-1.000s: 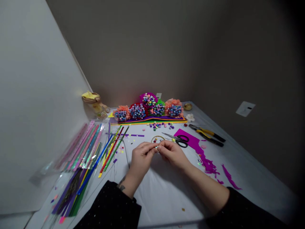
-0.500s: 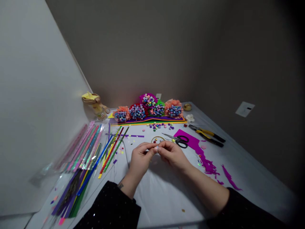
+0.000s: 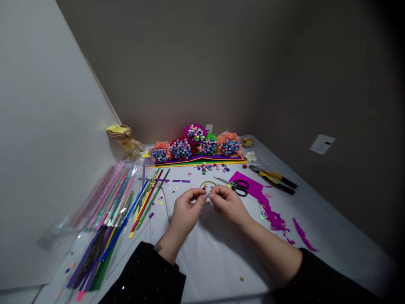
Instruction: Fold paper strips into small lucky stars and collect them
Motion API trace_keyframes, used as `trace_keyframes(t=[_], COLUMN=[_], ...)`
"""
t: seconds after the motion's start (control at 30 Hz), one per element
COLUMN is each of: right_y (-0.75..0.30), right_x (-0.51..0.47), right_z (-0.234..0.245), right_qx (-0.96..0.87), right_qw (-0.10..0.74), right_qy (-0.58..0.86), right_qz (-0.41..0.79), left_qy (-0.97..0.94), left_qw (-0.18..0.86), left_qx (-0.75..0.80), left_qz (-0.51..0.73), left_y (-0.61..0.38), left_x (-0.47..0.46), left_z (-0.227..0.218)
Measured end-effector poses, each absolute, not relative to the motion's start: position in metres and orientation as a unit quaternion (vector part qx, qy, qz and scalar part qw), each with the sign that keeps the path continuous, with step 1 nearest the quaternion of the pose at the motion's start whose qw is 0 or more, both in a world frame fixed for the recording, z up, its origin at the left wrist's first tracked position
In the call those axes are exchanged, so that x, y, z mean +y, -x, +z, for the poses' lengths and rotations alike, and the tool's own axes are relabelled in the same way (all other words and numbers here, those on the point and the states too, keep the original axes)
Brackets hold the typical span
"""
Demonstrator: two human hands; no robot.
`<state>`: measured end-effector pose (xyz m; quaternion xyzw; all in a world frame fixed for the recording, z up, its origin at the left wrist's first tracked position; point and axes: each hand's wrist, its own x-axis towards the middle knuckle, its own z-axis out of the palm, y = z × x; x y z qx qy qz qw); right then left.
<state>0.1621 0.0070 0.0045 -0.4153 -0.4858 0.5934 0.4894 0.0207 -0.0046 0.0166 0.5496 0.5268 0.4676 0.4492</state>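
2 hands [image 3: 186,210] pinching tiny piece [image 3: 207,195], scissors [image 3: 233,184] nearby

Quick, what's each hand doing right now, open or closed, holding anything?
Left hand: closed, pinching a tiny piece, too small to identify.
Right hand: closed, fingertips pinched at the same piece.

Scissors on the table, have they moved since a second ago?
No. Against the magenta sheet, the scissors lie just as before, one handle still on it.

The near tabletop [image 3: 209,253] gives free passage; scissors [image 3: 233,185] and pliers [image 3: 260,172] obstruct beyond the right hand [image 3: 230,205].
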Motion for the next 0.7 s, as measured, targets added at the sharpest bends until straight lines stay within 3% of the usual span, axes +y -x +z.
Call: trace_keyframes(t=[0.47,0.7], right_y=[-0.1661,-0.1702], right_x=[0.0074,0.0034], right_z=[0.0046,0.0023], right_qx=[-0.588,-0.766], right_qw=[0.48,0.498], right_qy=[0.427,0.358], right_qz=[0.492,0.191], left_qy=[-0.636,-0.628], left_qw=[0.356,0.378], left_qx=[0.528,0.524], left_qz=[0.436,0.433], left_y=[-0.0174,-0.0165], left_x=[-0.0051,-0.0028], left_z=[0.0169,0.0192])
